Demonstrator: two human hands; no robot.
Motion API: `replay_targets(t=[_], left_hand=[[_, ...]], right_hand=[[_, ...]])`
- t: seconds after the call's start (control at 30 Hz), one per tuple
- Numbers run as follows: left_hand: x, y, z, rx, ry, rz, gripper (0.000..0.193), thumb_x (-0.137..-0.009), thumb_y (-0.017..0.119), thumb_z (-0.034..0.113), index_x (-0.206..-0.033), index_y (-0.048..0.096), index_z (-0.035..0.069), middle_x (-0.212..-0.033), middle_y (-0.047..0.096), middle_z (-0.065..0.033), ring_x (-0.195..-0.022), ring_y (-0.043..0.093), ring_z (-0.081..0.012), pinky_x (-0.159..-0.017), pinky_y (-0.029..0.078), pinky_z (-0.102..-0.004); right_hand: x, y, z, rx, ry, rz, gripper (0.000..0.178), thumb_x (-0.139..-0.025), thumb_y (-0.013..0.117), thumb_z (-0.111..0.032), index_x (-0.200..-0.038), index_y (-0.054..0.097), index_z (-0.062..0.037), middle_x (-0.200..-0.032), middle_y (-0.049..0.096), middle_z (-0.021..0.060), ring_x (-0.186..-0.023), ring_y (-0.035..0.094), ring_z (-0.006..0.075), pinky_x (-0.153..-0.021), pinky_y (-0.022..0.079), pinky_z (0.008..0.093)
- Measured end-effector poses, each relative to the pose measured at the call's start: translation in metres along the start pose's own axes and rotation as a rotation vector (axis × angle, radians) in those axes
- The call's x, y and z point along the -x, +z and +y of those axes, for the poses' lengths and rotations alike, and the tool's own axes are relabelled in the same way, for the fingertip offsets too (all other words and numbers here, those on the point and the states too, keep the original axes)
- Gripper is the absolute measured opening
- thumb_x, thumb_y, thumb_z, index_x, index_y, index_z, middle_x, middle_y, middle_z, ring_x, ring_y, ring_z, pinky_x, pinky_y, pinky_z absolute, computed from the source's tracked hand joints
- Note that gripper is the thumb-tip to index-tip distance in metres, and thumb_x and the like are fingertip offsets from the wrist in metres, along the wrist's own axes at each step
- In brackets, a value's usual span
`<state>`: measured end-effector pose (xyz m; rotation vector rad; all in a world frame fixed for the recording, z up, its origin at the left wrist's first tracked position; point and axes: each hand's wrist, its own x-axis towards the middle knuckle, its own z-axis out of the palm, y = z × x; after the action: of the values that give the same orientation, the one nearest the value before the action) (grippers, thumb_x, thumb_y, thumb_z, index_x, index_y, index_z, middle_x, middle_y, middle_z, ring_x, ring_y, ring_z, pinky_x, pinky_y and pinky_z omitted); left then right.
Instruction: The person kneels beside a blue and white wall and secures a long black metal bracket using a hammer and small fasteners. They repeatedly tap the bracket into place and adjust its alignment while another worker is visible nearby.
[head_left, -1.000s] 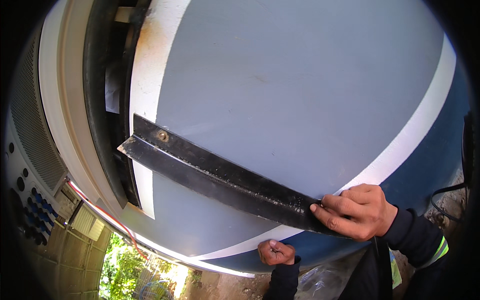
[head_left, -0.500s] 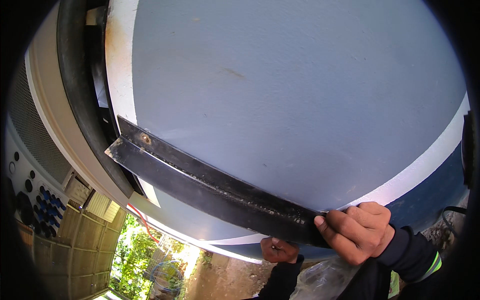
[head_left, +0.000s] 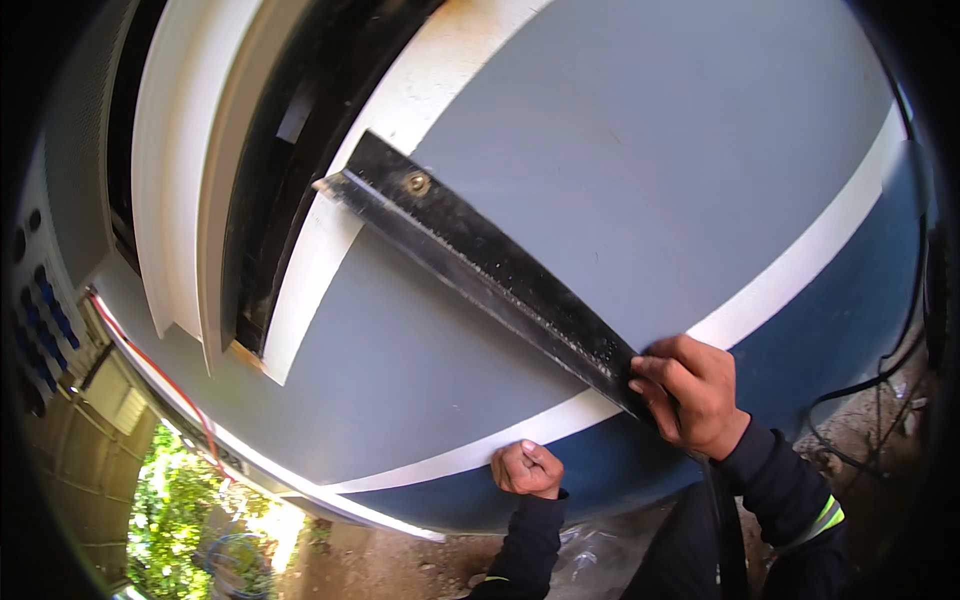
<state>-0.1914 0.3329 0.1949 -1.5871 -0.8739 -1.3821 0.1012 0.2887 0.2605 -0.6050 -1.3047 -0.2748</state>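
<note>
A long black L-shaped metal bar [head_left: 497, 276] has a dull, scuffed face with pale, grainy roughness along its inner corner; the round brassy fitting [head_left: 417, 183] on it looks metallic. The broad grey painted panel [head_left: 650, 180] seems smooth, the dark navy cloth sleeve [head_left: 775, 485] matt, the crumpled clear plastic sheet [head_left: 592, 556] glossy

A black L-shaped bar [head_left: 500, 280] slants across a wide grey panel [head_left: 650, 160], from upper left down to lower right, with a round fitting [head_left: 416, 183] near its far end. The person's right hand [head_left: 693, 392] grips the near end. The left hand [head_left: 527, 468], lower and apart from the bar, is curled into a fist; from here I can't make out whether it encloses anything. A white stripe [head_left: 780, 270] divides the grey from a dark blue band [head_left: 800, 350].
</note>
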Motion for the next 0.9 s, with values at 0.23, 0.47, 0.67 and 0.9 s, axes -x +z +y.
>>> replay_targets(t=[0.23, 0.47, 0.67, 0.9], left_hand=[[-0.014, -0.006, 0.03, 0.131, -0.325, -0.002, 0.028, -0.101, 0.061, 0.018, -0.08, 0.059, 0.0, -0.062, 0.053, -0.0126, -0.051, 0.051, -0.0283, -0.05, 0.037, -0.0385], [-0.087, -0.023, 0.059, 0.497, -0.38, -0.053, 0.02, -0.1, 0.06, 0.013, -0.085, 0.062, 0.0, -0.06, 0.053, -0.0114, -0.048, 0.049, -0.0274, -0.049, 0.036, -0.037], [-0.199, -0.024, 0.048, 0.53, -0.011, 0.139, 0.013, -0.098, 0.06, 0.008, -0.088, 0.063, 0.0, -0.07, 0.06, -0.0092, -0.054, 0.055, -0.0238, -0.052, 0.043, -0.0341], [-0.278, 0.012, 0.033, 0.632, 0.164, 0.166, 0.012, -0.098, 0.064, 0.011, -0.09, 0.064, 0.002, -0.06, 0.051, -0.0025, -0.047, 0.046, -0.0175, -0.048, 0.037, -0.0322]], right_hand=[[-0.103, 0.001, -0.043, 0.101, -0.068, 0.117, 0.037, -0.084, 0.085, -0.018, -0.108, 0.069, 0.0034, -0.102, 0.067, 0.0187, -0.081, 0.067, 0.0344, -0.065, 0.054, 0.0404], [-0.16, 0.053, -0.074, 0.49, 0.047, -0.047, 0.038, -0.083, 0.084, -0.03, -0.096, 0.067, 0.0008, -0.09, 0.059, 0.0146, -0.076, 0.063, 0.0327, -0.061, 0.051, 0.0446], [-0.162, 0.064, -0.064, 0.507, -0.072, -0.087, 0.033, -0.091, 0.075, -0.021, -0.065, 0.065, -0.0023, -0.071, 0.062, 0.0138, -0.068, 0.065, 0.0353, -0.058, 0.051, 0.0472], [-0.162, 0.063, -0.061, 0.449, -0.139, -0.036, 0.032, -0.09, 0.074, -0.018, -0.065, 0.065, -0.0015, -0.069, 0.061, 0.014, -0.061, 0.062, 0.0378, -0.056, 0.05, 0.0471]])
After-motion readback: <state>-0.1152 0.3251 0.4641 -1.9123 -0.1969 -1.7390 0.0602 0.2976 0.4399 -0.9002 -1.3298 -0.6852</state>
